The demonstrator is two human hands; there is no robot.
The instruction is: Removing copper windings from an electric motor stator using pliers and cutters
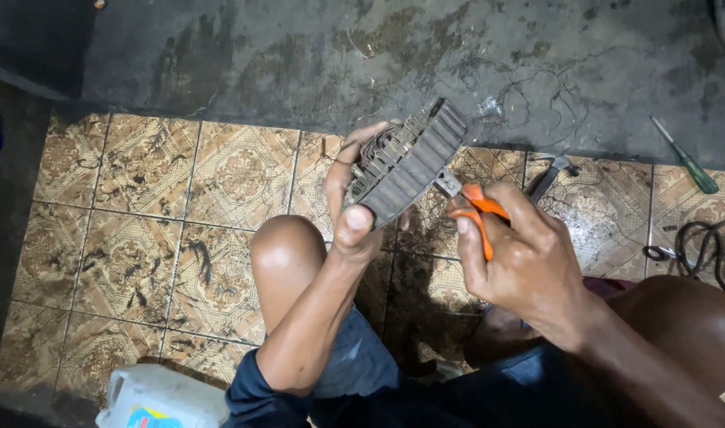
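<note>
Head view: dark, ribbed stator ring (406, 162) in left hand (354, 214), orange-handled pliers (469, 208) gripped in right hand (521, 254).

There is a single view, from a camera worn on the person's head, looking steeply down and slightly forward. It sits close above the left hand (362, 186) and the right hand (517, 254), which meet near the middle of the picture. The bent knees (287, 250) fill the near edge, the patterned tile floor (141, 230) spreads to the left and right, and bare dark concrete (315, 55) lies along the far side.
</note>
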